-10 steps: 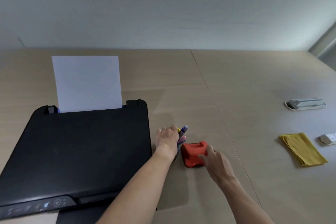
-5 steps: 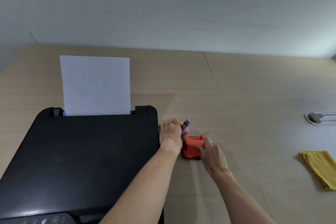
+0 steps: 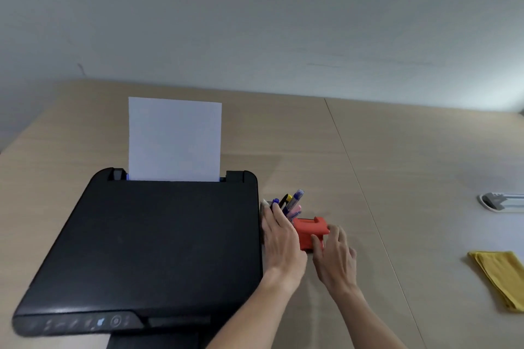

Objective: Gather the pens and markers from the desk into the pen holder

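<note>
Several pens and markers (image 3: 292, 202) stand bunched upright, just right of the printer's back corner. Blue, black-and-yellow, purple and pink tips show; whatever holds them is hidden behind my left hand. My left hand (image 3: 280, 238) lies open, fingers stretched along the near-left side of the bunch, gripping nothing. A red plastic block with an overhanging top (image 3: 310, 231) stands right in front of the pens. My right hand (image 3: 334, 256) is open with spread fingers, its fingertips at the block's near right face.
A black printer (image 3: 147, 244) with a white sheet (image 3: 174, 139) standing in its feed fills the left of the wooden desk (image 3: 397, 164). At the right edge lie a white-grey device (image 3: 500, 201) and a folded yellow cloth (image 3: 500, 278).
My left hand has opened off the pen bunch and slid back, so more pen tips show. My right hand has loosened from the red block. The camera has tilted up and left.
</note>
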Available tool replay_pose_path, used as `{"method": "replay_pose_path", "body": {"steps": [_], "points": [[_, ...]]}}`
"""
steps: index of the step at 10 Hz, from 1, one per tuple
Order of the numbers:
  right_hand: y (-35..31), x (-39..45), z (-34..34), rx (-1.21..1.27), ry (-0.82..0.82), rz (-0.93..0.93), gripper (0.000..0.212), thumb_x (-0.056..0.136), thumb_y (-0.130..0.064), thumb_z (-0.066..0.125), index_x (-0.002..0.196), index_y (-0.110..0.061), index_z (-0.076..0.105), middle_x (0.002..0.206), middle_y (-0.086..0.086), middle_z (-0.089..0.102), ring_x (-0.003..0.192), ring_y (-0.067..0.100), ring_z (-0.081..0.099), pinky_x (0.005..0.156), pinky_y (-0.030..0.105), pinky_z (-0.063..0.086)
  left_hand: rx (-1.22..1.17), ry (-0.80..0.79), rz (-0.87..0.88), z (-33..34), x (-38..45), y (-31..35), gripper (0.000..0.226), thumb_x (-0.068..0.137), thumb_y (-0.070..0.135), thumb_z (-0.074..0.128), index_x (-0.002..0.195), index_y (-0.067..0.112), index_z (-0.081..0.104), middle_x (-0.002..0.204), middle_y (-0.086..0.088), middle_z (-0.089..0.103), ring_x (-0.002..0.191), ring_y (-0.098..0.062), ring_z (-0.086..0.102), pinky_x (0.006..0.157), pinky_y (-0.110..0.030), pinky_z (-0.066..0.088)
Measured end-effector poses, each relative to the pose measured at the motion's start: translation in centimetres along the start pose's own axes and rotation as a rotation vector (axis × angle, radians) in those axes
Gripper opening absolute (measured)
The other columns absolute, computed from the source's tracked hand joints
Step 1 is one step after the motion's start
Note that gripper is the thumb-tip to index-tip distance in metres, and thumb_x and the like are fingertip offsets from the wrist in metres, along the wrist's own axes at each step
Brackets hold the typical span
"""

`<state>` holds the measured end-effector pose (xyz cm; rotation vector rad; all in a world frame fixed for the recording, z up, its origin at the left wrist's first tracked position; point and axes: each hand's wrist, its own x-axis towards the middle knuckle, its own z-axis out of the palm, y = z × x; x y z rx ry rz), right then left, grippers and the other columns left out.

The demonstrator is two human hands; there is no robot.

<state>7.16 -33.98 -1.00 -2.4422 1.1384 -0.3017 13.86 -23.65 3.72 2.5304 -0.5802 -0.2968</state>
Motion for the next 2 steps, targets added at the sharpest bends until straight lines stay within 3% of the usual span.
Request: {"method": "replay_pose_path", "body": {"steps": [1, 2], "points": [[1.1, -2.5, -0.6, 0.087, 0.108, 0.042, 0.031, 0.09, -0.029, 0.053, 0.115, -0.014, 0.045, 0.128, 0.01, 0.05, 0.109, 0.029, 0.055, 0.093, 0.046, 0.037, -0.108, 0.033, -0.027, 0.6, -3.8, -0.7, 0.09, 0.071, 0.0, 0.07, 0.147, -0.001, 0.02, 0.142, -0.017, 0.035, 0.131, -0.03, 0.039, 0.112, -0.035, 0.036], [1.8, -5.1, -2.5, 0.268, 0.271, 0.135, 0.029, 0.089, -0.023, 0.055, 0.115, -0.013, 0.047, 0.125, 0.015, 0.051, 0.109, 0.033, 0.054, 0.091, 0.05, 0.04, -0.14, -0.056, -0.061, 1.2, -7.3, -0.8, 0.084, 0.076, 0.0, 0.068, 0.146, 0.002, 0.021, 0.135, -0.013, 0.037, 0.123, -0.026, 0.044, 0.107, -0.03, 0.041]]}}
